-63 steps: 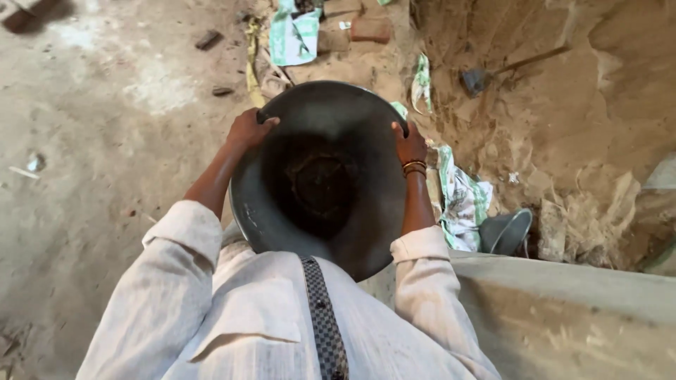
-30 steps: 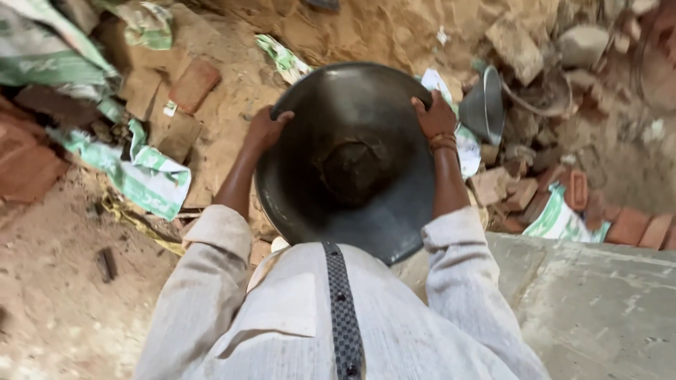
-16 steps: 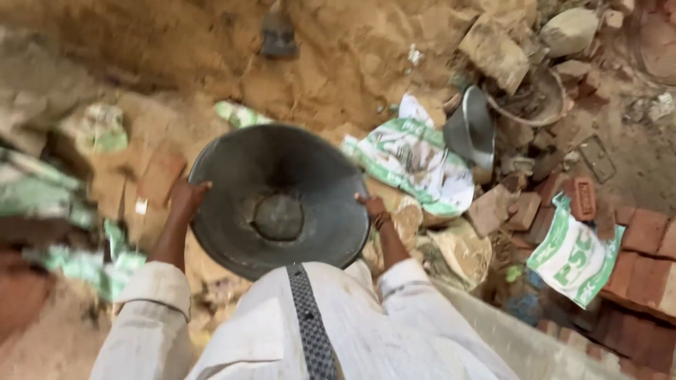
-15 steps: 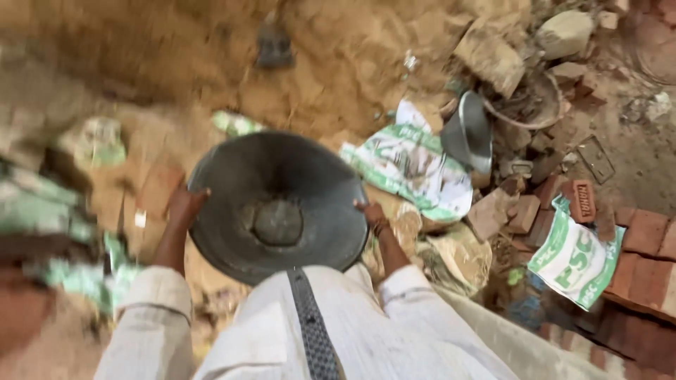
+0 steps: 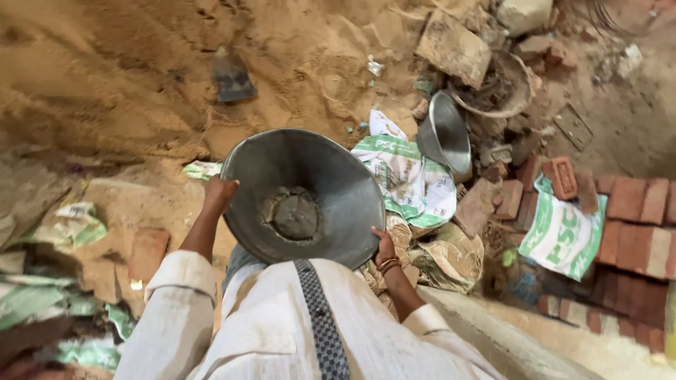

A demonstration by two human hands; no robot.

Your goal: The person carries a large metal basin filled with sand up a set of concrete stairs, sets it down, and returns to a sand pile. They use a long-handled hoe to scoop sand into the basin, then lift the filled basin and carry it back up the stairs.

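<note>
You've swung round and dropped the metal pan (image 5: 303,197) toward the sand heap (image 5: 127,77) at eleven o'clock; left hand (image 5: 218,195) and right hand (image 5: 384,248) clamp its rim, bottom crusted, otherwise empty.

Ground: loose tan sand heap (image 5: 141,77) across the upper left, lit warm and soft.
Rubble: broken grey concrete slab (image 5: 453,48) and pale stone chunks along the top edge.
Bricks: stacked red clay bricks (image 5: 637,211) at the right edge.
Sacks: torn white-and-green woven bags (image 5: 412,179) strewn over the ground.
Ledge: grey cement ledge (image 5: 507,338) at the bottom right corner.
</note>
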